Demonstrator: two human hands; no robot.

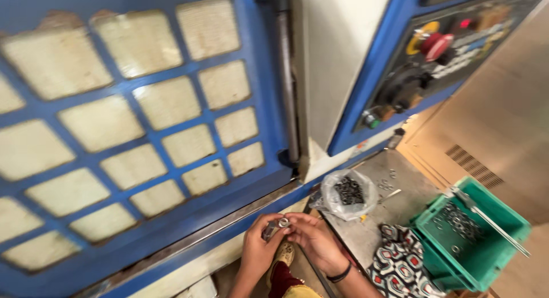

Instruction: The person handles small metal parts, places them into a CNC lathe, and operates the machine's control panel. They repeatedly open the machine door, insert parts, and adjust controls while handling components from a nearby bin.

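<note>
The left hand [258, 248] and the right hand [313, 241] are both pinching one small metal part [278, 223] between their fingertips, low in the middle of the head view. The part is lying sideways between the two grips, its long way running from one hand to the other, and both hands are touching it. Just to the right, a clear plastic bag [347, 193] of dark little rings is sitting on the gray desk [366, 232]. Farther right, a green crate [481, 235] is holding more rings, with a long metal rod [492, 222] lying across it. A patterned cloth [400, 264] is lying beside the crate. A big blue machine door [137, 121] is filling the left side.
</note>
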